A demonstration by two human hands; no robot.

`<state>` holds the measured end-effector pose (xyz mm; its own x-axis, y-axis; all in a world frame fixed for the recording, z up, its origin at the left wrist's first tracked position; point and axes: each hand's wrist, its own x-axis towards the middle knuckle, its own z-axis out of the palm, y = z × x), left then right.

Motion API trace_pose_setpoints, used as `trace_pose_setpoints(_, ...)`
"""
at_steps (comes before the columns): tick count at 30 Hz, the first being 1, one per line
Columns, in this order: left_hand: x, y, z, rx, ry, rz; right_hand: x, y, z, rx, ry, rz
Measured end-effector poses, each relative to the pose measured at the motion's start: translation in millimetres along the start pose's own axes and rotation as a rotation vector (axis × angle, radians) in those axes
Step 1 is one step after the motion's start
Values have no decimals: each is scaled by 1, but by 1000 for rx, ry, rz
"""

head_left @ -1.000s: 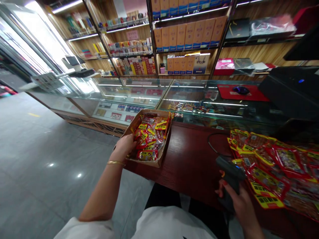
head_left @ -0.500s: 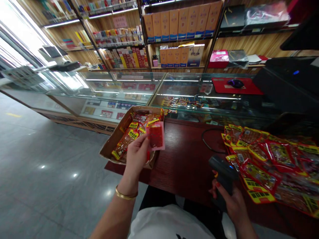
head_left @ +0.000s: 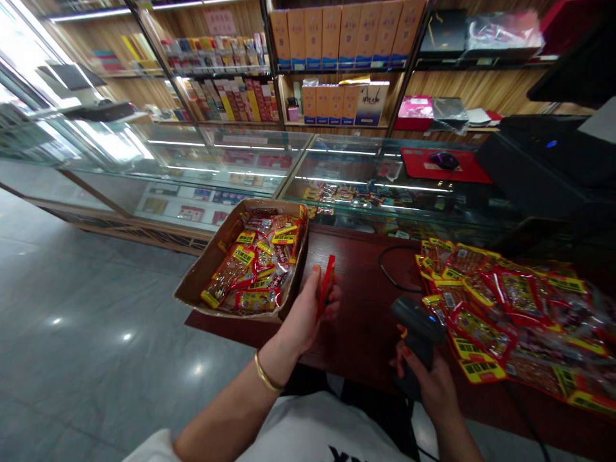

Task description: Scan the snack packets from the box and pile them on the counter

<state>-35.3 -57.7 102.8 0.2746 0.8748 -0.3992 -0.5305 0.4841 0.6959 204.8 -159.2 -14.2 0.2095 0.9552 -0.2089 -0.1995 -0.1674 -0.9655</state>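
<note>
From the middle of the view, the left hand (head_left: 302, 317) is at six o'clock, with a thin red packet (head_left: 329, 280) held edge-on between thumb and fingers. At four o'clock the right hand (head_left: 433, 385) grips a dark handheld scanner (head_left: 418, 322). Toward nine o'clock, an open cardboard box (head_left: 193, 287) of red-and-yellow snack packs (head_left: 257, 299) rests on the dark red tabletop (head_left: 359, 273). A pile of similar packs (head_left: 510, 321) spreads between three and four o'clock. At two o'clock, a mouse (head_left: 443, 160) sits on a red mat (head_left: 414, 168).
</note>
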Motion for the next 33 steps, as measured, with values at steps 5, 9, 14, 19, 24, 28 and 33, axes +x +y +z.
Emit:
trace_pose_setpoints(5,49,-32,-13,-77,-189,-77,1,-3,4,-75,41,-11)
trace_pose_setpoints(9,89,-41,-36,-49,-179,-53,0,-3,6,-132,29,-10)
trace_pose_setpoints(14,95,-47,-44,-32,-210,44,0,-2,6,-139,-4,5)
trace_pose_setpoints(19,98,-54,-44,-33,-146,131,-1,-3,8,-185,-6,22)
trace_pose_setpoints(24,100,-51,-44,-71,-105,104,-9,-19,17,-634,-3,-68)
trace_pose_setpoints(28,98,-46,-43,-107,-116,15,-15,-31,24,-836,-21,-186)
trace_pose_setpoints(33,100,-46,-44,-141,-126,-21,-17,-32,24,-771,-22,-155)
